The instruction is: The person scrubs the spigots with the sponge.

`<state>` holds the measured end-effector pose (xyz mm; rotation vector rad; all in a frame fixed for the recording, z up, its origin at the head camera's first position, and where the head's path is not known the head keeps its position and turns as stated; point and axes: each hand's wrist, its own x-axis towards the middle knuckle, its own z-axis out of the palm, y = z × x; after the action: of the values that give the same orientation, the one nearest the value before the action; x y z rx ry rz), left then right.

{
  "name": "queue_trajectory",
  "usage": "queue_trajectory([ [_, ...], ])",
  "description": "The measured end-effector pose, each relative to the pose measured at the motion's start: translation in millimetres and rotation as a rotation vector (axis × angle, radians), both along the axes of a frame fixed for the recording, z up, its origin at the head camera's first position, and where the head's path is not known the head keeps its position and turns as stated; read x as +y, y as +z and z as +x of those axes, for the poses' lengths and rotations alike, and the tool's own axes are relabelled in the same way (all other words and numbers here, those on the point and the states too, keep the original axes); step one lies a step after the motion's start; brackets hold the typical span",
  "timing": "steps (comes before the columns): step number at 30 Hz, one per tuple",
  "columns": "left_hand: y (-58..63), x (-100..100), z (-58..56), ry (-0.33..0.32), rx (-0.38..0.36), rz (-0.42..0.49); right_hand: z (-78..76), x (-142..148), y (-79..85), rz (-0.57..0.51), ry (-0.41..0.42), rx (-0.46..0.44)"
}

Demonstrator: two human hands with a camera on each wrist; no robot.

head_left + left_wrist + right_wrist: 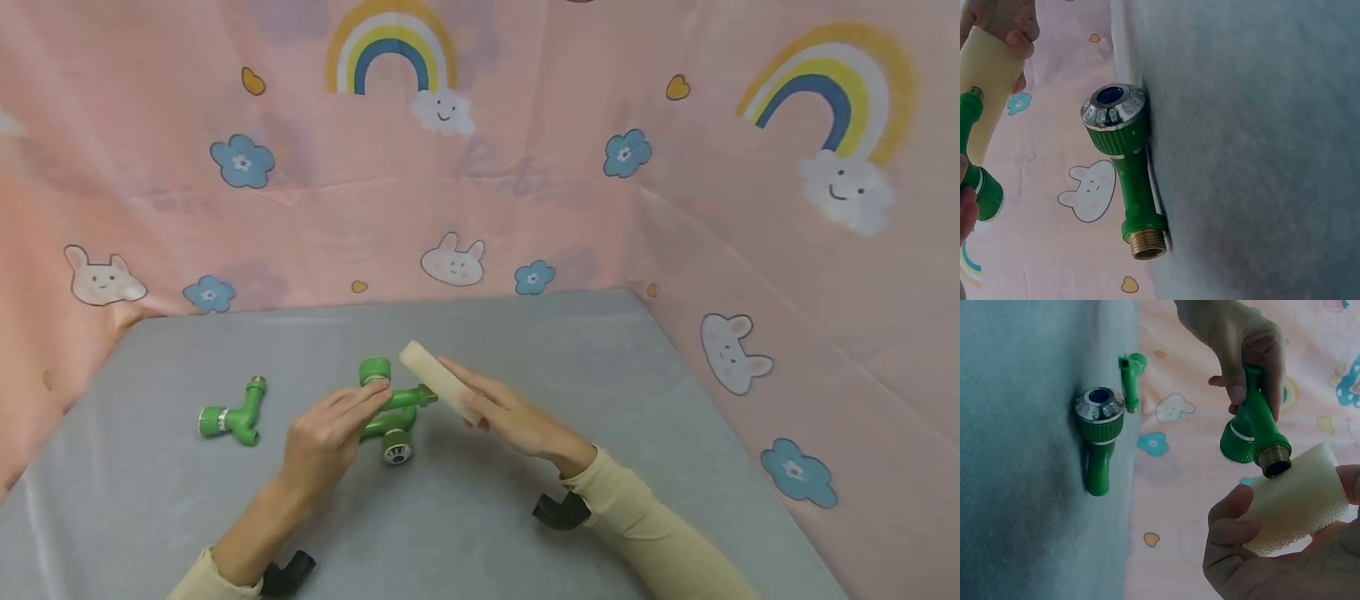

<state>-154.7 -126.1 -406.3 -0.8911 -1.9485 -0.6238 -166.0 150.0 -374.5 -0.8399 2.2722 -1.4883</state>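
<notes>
My left hand (326,437) grips a green plastic tap (405,399) above the table, its ribbed knob up and its brass threaded end pointing right. A cream sponge block (435,375) sits in my right hand (517,421), pinched between thumb and fingers. In the right wrist view the tap's brass thread (1274,460) is right at the sponge's edge. A second green tap (397,446) lies on the table below the held one, partly hidden behind it; its silver-ringed knob with a dark centre shows in the left wrist view.
Another green tap (236,417) lies farther left on the grey-covered table (600,517). A pink printed curtain (525,208) hangs behind the table and along its right side. Black wrist mounts (562,510) stick out below both sleeves.
</notes>
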Motion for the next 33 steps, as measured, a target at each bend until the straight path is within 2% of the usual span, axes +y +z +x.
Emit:
queue_trajectory([
  [6,-3.4,-5.2,1.3,-0.007,-0.125,0.037,0.9,0.0,2.3,0.004,-0.005,0.002],
  [11,-3.3,-9.0,2.2,0.008,-0.238,0.128,-0.8,3.8,5.7,0.004,0.009,-0.011],
  [13,-2.8,-10.3,2.7,0.011,-0.315,0.176,-1.6,5.7,6.0,0.006,0.001,-0.009],
  [15,-1.2,-11.6,2.2,-0.021,-0.455,0.248,-2.0,7.7,6.0,-0.003,-0.023,0.012],
  [18,3.2,-14.2,-1.1,-0.099,-0.738,0.4,-2.2,9.7,5.0,-0.048,-0.061,0.088],
  [21,7.5,-17.8,-4.6,-0.212,-1.045,0.537,-1.4,7.7,1.4,-0.052,-0.086,0.266],
  [24,9.0,-19.6,-6.3,-0.376,-1.323,0.603,-1.5,3.4,-3.3,0.015,-0.106,0.487],
  [26,8.1,-20.3,-6.8,-0.505,-1.483,0.631,-2.5,0.3,-7.0,0.054,-0.114,0.596],
  [29,5.4,-20.9,-7.0,-0.679,-1.645,0.675,-4.3,-1.6,-10.8,0.076,-0.114,0.666],
  [31,3.5,-22.5,-7.2,-0.747,-1.691,0.687,-6.1,-1.8,-12.3,0.081,-0.114,0.681],
  [33,2.1,-24.5,-7.4,-0.781,-1.711,0.697,-8.2,-1.3,-13.1,0.085,-0.112,0.683],
])
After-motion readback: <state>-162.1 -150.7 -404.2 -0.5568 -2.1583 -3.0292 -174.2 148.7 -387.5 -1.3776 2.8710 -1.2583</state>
